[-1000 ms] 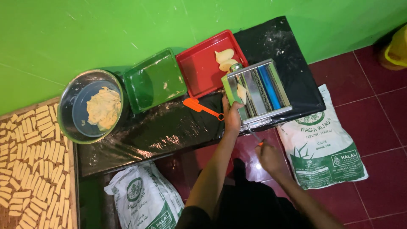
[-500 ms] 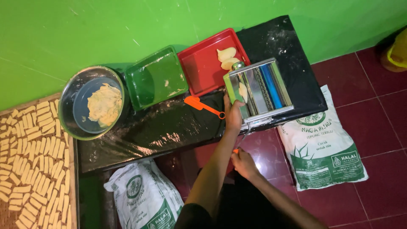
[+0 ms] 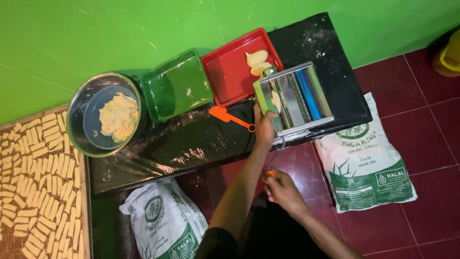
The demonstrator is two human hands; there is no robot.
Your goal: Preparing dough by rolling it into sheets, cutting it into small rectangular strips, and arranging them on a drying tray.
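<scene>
The right hand [image 3: 280,188] grips the crank handle [image 3: 271,173], the left hand [image 3: 265,128] steadies the pasta roller [image 3: 293,99] on the table [image 3: 182,144]; dough [image 3: 276,100] sits in the rollers, 2 pieces [image 3: 257,62] wait in the red tray [image 3: 230,79], more remains in the bowl [image 3: 79,120]

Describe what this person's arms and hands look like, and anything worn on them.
Both forearms are bare down to the left hand and the right hand. No gloves, watch or rings show. Dark clothing appears only near the bottom edge, by the upper arms.
</scene>
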